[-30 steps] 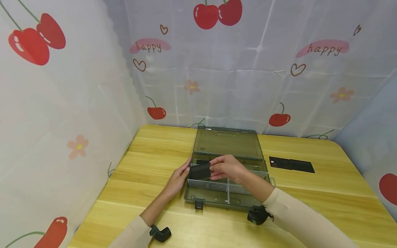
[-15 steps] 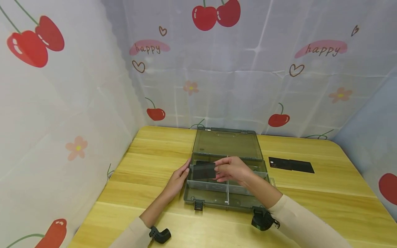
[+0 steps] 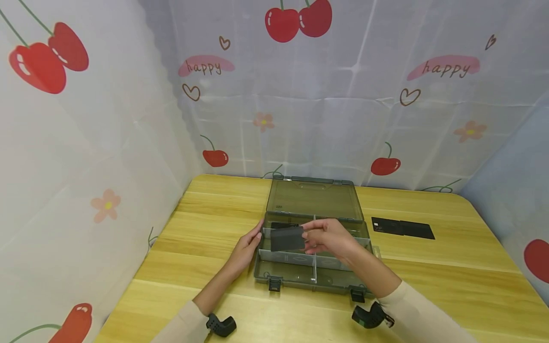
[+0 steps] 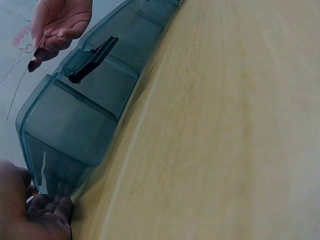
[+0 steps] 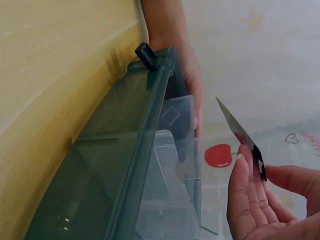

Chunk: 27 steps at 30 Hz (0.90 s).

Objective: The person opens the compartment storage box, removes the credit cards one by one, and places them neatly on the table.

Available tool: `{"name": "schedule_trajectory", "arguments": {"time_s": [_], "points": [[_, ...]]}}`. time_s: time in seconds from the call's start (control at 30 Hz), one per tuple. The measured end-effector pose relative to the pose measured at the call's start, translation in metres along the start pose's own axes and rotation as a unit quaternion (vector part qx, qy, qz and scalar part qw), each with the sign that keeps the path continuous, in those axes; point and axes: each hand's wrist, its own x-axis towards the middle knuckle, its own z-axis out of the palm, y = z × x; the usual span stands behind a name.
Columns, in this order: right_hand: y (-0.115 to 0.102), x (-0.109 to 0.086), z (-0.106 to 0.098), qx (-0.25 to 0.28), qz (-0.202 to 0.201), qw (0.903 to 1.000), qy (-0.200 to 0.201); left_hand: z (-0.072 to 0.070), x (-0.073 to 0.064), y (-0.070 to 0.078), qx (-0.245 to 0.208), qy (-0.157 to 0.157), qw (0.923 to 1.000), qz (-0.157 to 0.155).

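Note:
A translucent grey-green compartment box lies on the table with its lid folded back. My left hand holds the box's left side, its thumb by the rim and its fingers against the outer wall. Over the left compartments, my right hand pinches a thin black card at its right edge. In the right wrist view that card appears nearly edge-on, tilted above the box, between thumb and fingers. Partly behind it, another black card shows in the rear left compartment.
Two black cards, one with a pale square and lettering and one plain, lie end to end on the wooden table right of the box. Clear dividers split the box. Two latches hang at its front. A printed curtain surrounds the table.
My right hand has drawn the black card rightward and slightly toward me, uncovering more of the card in the rear left compartment. My left hand stays at the box's side.

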Motion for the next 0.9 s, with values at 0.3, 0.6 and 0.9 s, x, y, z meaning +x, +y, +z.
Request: {"name": "schedule_trajectory", "arguments": {"time_s": [0.3,0.6,0.9], "points": [[0.002,-0.012,-0.002,0.018,-0.018,0.9996,0.008,0.001,-0.001,0.002,-0.004,-0.002,1.0000,-0.002],[0.001,-0.027,-0.006,0.028,-0.031,0.9981,0.045,0.001,0.000,0.003,-0.003,0.000,1.0000,-0.003],[0.004,-0.036,-0.013,0.014,-0.036,0.9963,0.077,0.001,-0.001,0.003,-0.004,-0.001,1.0000,-0.003]]}}
